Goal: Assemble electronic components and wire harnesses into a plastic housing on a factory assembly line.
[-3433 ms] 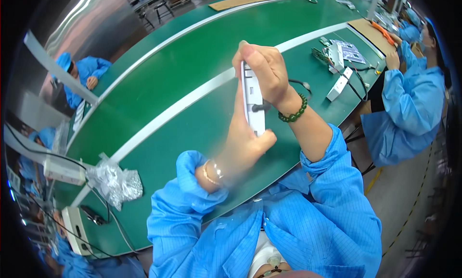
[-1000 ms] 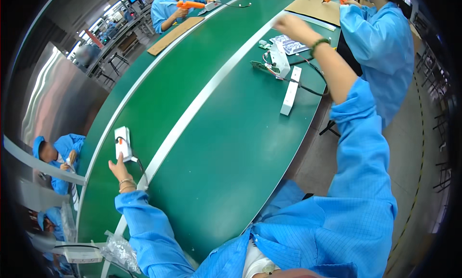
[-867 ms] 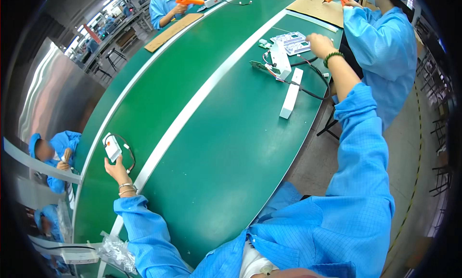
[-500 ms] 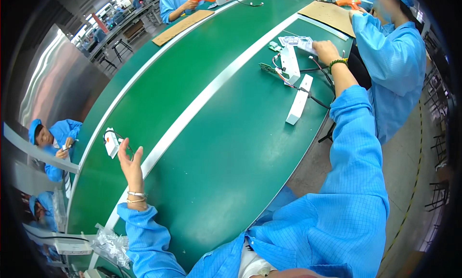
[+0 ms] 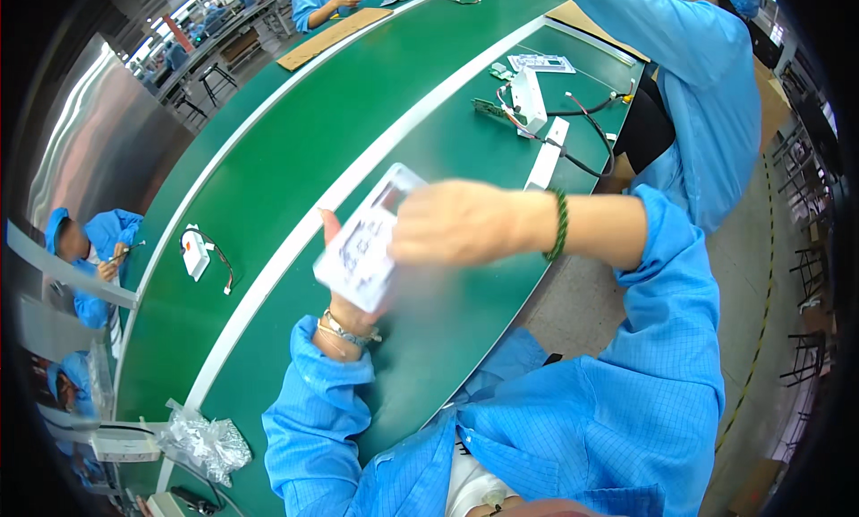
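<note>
A white plastic cover (image 5: pixel 360 253), flat and rectangular with moulded detail on its face, is held tilted over the green bench. My right hand (image 5: pixel 461 222), smeared by motion, closes on its right edge. My left hand (image 5: pixel 358 316) lies behind the cover, its thumb showing at the left edge and its other fingers hidden. Farther off at the right lie a white box-shaped housing (image 5: pixel 529 101) with wires, a green circuit board (image 5: pixel 497 111) and a long white housing (image 5: pixel 548 154) partly behind my right forearm. Another similar clear-white cover (image 5: pixel 541 64) rests beyond them.
A white unit with a cable (image 5: pixel 196 253) sits on the strip left of the white divider (image 5: pixel 295 235). Crumpled clear plastic bags (image 5: pixel 208 445) lie at the lower left. Co-workers in blue sit around the bench, one close at the right (image 5: pixel 698 96).
My right hand has come back from the far parts with the white cover. My left hand has moved right, away from the cabled unit, to behind the cover.
</note>
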Demonstrator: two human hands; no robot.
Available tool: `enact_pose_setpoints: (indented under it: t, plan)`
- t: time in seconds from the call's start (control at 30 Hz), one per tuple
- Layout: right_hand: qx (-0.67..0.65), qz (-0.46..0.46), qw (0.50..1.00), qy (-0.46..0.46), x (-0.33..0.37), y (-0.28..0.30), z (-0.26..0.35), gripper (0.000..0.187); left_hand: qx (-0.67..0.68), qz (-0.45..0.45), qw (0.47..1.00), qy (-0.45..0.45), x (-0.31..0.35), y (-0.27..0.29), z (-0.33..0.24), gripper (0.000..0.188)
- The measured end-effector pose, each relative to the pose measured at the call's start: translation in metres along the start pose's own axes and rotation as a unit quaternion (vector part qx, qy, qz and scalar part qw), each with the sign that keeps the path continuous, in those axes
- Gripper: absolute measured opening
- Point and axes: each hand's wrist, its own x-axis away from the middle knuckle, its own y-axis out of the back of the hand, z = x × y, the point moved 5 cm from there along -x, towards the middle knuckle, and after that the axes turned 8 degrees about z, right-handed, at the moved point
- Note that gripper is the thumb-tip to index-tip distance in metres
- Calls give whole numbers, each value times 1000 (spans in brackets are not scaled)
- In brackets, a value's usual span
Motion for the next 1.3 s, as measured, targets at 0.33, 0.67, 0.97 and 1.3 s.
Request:
enact_pose_setpoints:
  t: [0.33, 0.67, 0.97, 1.3]
  plan:
    - [87, 90, 868, -480, 117, 25, -100, 30, -269, -204, 941, 11, 74, 37, -35, 48]
    - [9, 178, 841, -511, 152, 9, -104, 20, -225, -207, 952, -22, 74, 34, -38, 46]
    - [-424, -52, 806, -410, 61, 23, -67, 21, -180, -204, 961, -50, 100, 35, -40, 46]
    - [-410, 246, 818, -320, -42, -82, -2, 19, -212, -221, 941, -147, 181, 35, -74, 57]
